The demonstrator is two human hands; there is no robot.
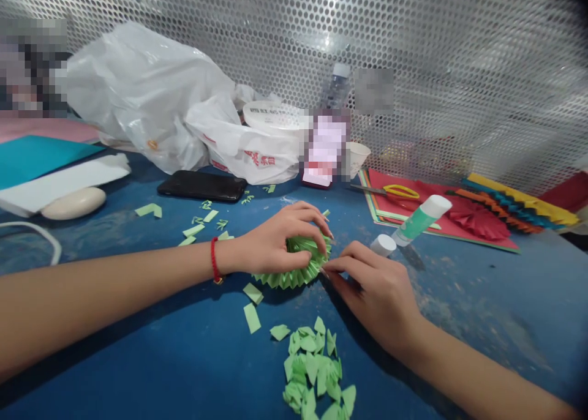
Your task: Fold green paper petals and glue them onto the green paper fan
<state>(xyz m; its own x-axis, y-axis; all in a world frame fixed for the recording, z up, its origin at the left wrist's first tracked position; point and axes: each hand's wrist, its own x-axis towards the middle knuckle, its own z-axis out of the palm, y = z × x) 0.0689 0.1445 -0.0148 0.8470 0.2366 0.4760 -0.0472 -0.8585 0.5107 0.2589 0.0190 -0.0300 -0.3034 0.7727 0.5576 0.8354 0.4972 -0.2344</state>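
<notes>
Backdrop: I saw a perforated metal screen curving behind a blue work table.

Far side of the table: I made out a crumpled white plastic bag, with a plastic water bottle standing behind it and a black phone lying just in front.

Right of the table: I saw yellow-handled scissors lying on red card, beside a red paper fan and pleated multicoloured paper strips.

Main item: A pleated green paper rosette sat on the table between my two hands, with its lower edge resting on the blue surface.

Left hand: My left hand was curled over the rosette, its fingers and thumb closed around the top of the pleats.

Right hand: My right hand lay at the rosette's right edge, its fingers partly bent. I could not tell whether it had hold of the paper.

Nearby: I saw a green-and-white glue stick just beyond my right hand, with a white cap by its end. A pile of cut green paper pieces lay nearer me.

Wrist: I noted a red string bracelet on my left wrist.
</notes>
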